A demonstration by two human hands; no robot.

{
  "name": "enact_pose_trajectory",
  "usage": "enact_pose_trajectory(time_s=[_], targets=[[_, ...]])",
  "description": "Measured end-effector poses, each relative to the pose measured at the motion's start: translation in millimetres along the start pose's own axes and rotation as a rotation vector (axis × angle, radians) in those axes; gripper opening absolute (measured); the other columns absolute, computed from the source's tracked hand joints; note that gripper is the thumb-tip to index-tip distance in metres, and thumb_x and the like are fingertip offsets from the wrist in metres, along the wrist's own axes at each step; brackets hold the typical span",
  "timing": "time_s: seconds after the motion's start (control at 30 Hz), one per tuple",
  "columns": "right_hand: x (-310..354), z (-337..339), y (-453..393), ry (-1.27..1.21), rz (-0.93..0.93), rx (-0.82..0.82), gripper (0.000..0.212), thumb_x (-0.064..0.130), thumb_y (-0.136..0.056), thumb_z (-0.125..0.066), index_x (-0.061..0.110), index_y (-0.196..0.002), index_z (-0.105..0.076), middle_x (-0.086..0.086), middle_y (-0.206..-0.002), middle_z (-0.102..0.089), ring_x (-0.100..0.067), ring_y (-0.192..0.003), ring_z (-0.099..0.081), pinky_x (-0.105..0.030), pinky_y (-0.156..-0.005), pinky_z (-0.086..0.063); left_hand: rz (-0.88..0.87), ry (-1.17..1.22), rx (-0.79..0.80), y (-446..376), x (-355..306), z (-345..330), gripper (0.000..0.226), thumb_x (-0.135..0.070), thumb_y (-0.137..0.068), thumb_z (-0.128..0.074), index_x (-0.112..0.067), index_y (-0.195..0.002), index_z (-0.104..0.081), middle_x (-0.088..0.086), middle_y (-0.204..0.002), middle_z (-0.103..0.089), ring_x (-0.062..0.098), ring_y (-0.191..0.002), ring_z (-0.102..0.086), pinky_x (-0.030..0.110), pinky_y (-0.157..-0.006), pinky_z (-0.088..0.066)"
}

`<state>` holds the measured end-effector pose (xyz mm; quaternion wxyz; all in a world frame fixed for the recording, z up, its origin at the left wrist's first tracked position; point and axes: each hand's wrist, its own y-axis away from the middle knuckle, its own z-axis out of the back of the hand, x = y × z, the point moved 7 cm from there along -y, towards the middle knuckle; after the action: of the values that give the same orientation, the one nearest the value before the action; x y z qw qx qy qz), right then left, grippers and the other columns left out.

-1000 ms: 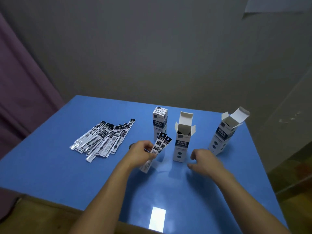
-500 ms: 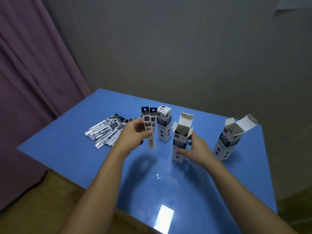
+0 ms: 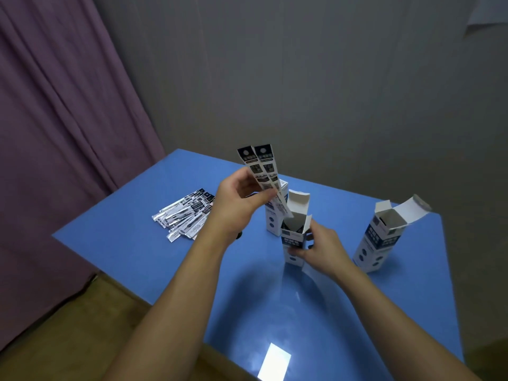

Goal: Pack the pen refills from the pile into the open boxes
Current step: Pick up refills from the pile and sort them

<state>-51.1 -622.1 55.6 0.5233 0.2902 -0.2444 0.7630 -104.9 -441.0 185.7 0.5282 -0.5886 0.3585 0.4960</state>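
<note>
Blue table (image 3: 154,251): L hand (image 3: 242,204) pinches refills (image 3: 262,171) over open box (image 3: 295,237).

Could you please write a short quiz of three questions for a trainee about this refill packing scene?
1. True or false: the left hand holds two packaged refills above the middle open box.
2. Which thing does the right hand grip? A) the pile of refills B) the middle open box C) the right open box
3. Fill in: the box behind the middle one, the closed box, has its top flap ____.

Key: 1 true; 2 B; 3 closed.
</note>
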Motion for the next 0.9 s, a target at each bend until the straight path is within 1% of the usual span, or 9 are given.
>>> enact_pose_trajectory(time_s=[0.1,0.2,0.27,0.37,0.47,0.57,0.63,0.77,0.9], targets=[[5,2,1,0.005,0.040,-0.002,0.054,0.030,-0.072,-0.082,0.026,-0.121,-0.058,0.008,-0.106,-0.067,-0.016,-0.097,-0.061,-0.035,-0.079,-0.054,-0.046,0.018,0.021,1,-10,-6,0.031,0.011,-0.083,-0.072,-0.015,-0.099,-0.069,-0.005,-0.093,-0.076,0.016,-0.094,-0.071,0.027,-0.084,-0.056],[11,4,1,0.004,0.081,-0.006,0.056,0.029,-0.072,-0.081,0.027,-0.123,-0.057,0.009,-0.109,-0.066,-0.015,-0.096,-0.060,-0.033,-0.079,-0.053,-0.055,-0.037,0.067,3,-10,-16,0.025,0.010,-0.083,-0.072,-0.006,-0.101,-0.067,-0.005,-0.092,-0.075,0.015,-0.093,-0.071,0.028,-0.086,-0.056],[15,6,2,-0.007,0.103,-0.012,0.056,0.028,-0.072,-0.082,0.028,-0.123,-0.057,0.009,-0.109,-0.066,-0.013,-0.095,-0.059,-0.030,-0.078,-0.052,-0.052,-0.051,0.073,5,-9,-20,0.025,0.012,-0.083,-0.071,-0.002,-0.102,-0.066,-0.001,-0.094,-0.075,0.014,-0.093,-0.071,0.027,-0.085,-0.056],[19,8,4,-0.004,0.135,-0.016,0.054,0.027,-0.072,-0.082,0.025,-0.120,-0.058,0.007,-0.106,-0.067,-0.016,-0.095,-0.060,-0.034,-0.079,-0.053,-0.053,-0.069,0.071,10,-7,-22,0.027,0.013,-0.083,-0.069,-0.001,-0.105,-0.064,0.009,-0.097,-0.073,0.013,-0.091,-0.070,0.023,-0.081,-0.055],[20,8,4,-0.004,0.149,-0.015,0.051,0.027,-0.071,-0.082,0.023,-0.117,-0.059,0.004,-0.103,-0.068,-0.018,-0.093,-0.061,-0.038,-0.080,-0.054,-0.025,-0.111,0.077,16,-1,-23,0.031,0.010,-0.083,-0.070,-0.007,-0.108,-0.066,0.006,-0.100,-0.074,0.018,-0.094,-0.070,0.020,-0.078,-0.052],[22,6,5,-0.006,0.167,-0.009,0.051,0.032,-0.069,-0.081,0.025,-0.114,-0.058,0.004,-0.101,-0.068,-0.018,-0.091,-0.062,-0.040,-0.079,-0.054,-0.011,-0.242,0.052,20,11,-20,0.028,-0.001,-0.082,-0.076,-0.016,-0.105,-0.073,-0.003,-0.099,-0.075,0.010,-0.098,-0.068,0.025,-0.089,-0.051],[25,4,5,-0.009,0.178,0.000,0.051,0.033,-0.069,-0.080,0.027,-0.114,-0.058,0.005,-0.102,-0.068,-0.017,-0.091,-0.062,-0.039,-0.079,-0.055,-0.002,-0.422,0.030,22,18,-16,0.022,-0.010,-0.082,-0.079,-0.021,-0.100,-0.075,-0.010,-0.096,-0.071,0.003,-0.096,-0.059,0.026,-0.090,-0.046],[28,-1,8,-0.011,0.183,0.003,0.049,0.030,-0.070,-0.080,0.026,-0.113,-0.059,0.006,-0.101,-0.068,-0.016,-0.089,-0.061,-0.038,-0.078,-0.055,0.029,-0.663,0.129,25,32,-19,0.018,-0.013,-0.090,-0.070,-0.023,-0.106,-0.072,-0.009,-0.108,-0.055,0.014,-0.111,-0.038,0.029,-0.098,-0.039],[30,-12,5,-0.020,0.154,0.012,0.052,0.035,-0.067,-0.078,0.027,-0.114,-0.059,0.006,-0.099,-0.067,-0.015,-0.088,-0.062,-0.038,-0.078,-0.055,0.057,-0.656,0.204,29,35,-15,0.046,0.003,-0.091,-0.052,-0.030,-0.120,-0.067,-0.010,-0.117,-0.049,0.009,-0.118,-0.034,0.017,-0.093,-0.035]])
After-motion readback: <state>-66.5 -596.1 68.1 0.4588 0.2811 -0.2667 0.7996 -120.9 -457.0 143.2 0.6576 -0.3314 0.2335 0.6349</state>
